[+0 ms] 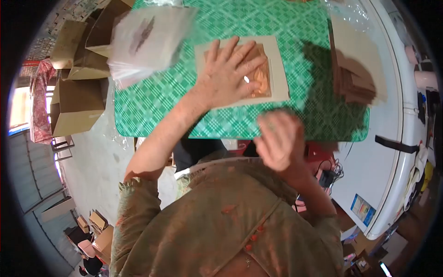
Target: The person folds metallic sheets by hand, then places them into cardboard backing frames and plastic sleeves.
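On the green checked tablecloth (170,92) lies a pale cardboard sheet (280,69) with a shiny orange-brown flat packet (262,83) on it. My left hand (230,69) rests flat over the packet and card, fingers spread. Just off the card's lower right corner, above the table's near edge, my right hand (279,138) hangs with bent fingers, blurred by motion; whether it holds anything cannot be made out. A stack of clear plastic sleeves (147,41) is at the upper left. Brown card pieces (353,78) are piled at the right.
Open cardboard boxes (80,99) stand left of the table. Clear crumpled plastic (350,16) lies at the top right. A long white surface (369,171) borders the table on the right, with a black strap (397,144). Part of a person (92,264) shows at the bottom left.
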